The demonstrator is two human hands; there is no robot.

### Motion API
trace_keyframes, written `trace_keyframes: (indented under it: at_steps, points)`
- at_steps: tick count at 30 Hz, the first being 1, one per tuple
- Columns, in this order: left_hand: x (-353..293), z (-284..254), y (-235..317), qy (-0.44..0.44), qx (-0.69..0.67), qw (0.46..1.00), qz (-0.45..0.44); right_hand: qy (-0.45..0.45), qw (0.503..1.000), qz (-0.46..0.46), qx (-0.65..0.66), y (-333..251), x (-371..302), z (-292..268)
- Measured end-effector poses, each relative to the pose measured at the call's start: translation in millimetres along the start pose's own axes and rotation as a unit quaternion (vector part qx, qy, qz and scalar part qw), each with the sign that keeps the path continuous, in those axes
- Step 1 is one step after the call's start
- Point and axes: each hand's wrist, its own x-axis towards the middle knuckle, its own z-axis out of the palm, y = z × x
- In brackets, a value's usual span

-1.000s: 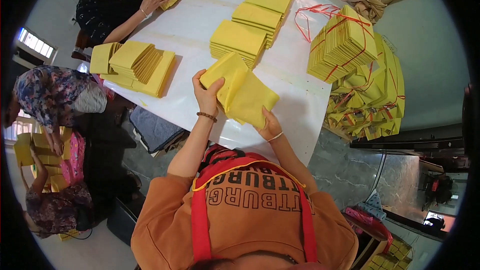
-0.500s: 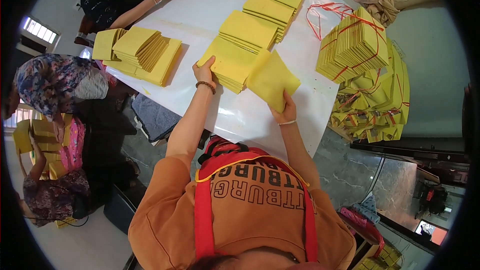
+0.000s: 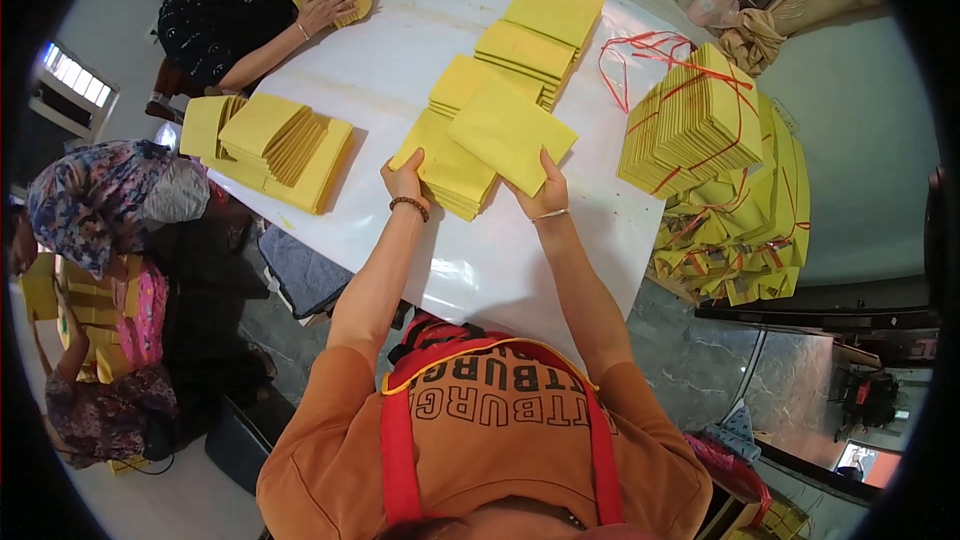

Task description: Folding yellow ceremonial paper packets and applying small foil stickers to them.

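Note:
My right hand [image 3: 543,192] pinches the near right corner of a flat yellow paper packet [image 3: 513,133], with the thumb on top. That packet lies slanted over the near end of a row of yellow packet stacks, overlapping the two nearest. My left hand [image 3: 404,180] grips the left edge of the nearest stack of yellow paper packets [image 3: 442,178], its thumb on top and its other fingers mostly hidden. Farther along the row are more stacks [image 3: 525,48], leaning one against another up the white table [image 3: 400,90].
At the left table edge sits another yellow pile [image 3: 268,155], partly fanned. Red string [image 3: 648,40] lies beside a tied yellow bundle [image 3: 690,120] on the right, with more bundles [image 3: 735,230] below it. Across the table, a co-worker's hand [image 3: 328,10] holds fanned packets. Two people work at left.
My right hand has brought its packet leftward over the stacks; it was bent and tilted off their right side and now looks flatter. My left hand stays at the near stack. The view has shifted slightly.

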Motion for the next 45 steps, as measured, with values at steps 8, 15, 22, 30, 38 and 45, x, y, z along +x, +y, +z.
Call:
trace_keyframes:
  at_steps: [8,15,22,30,38,45]
  points:
    - [14,27,-5,-0.013,-0.003,1.0,-0.004,0.014,0.999,-0.025,-0.031,-15,24,1]
    - [32,55,-8,-0.026,-0.017,0.999,-0.021,0.033,0.998,-0.04,-0.026,-30,52,-8]
    - [43,89,-7,-0.02,-0.001,1.0,-0.015,0.074,0.995,-0.053,-0.037,-46,82,-8]
    - [59,118,-19,-0.019,-0.014,1.0,-0.006,0.094,0.993,-0.063,-0.044,-64,102,-5]
    - [71,138,-30,-0.006,0.015,1.0,0.003,0.126,0.988,-0.072,-0.062,-79,123,-9]
    - [72,133,-21,0.041,0.343,0.938,0.015,0.119,0.99,-0.064,-0.049,-83,117,-15]
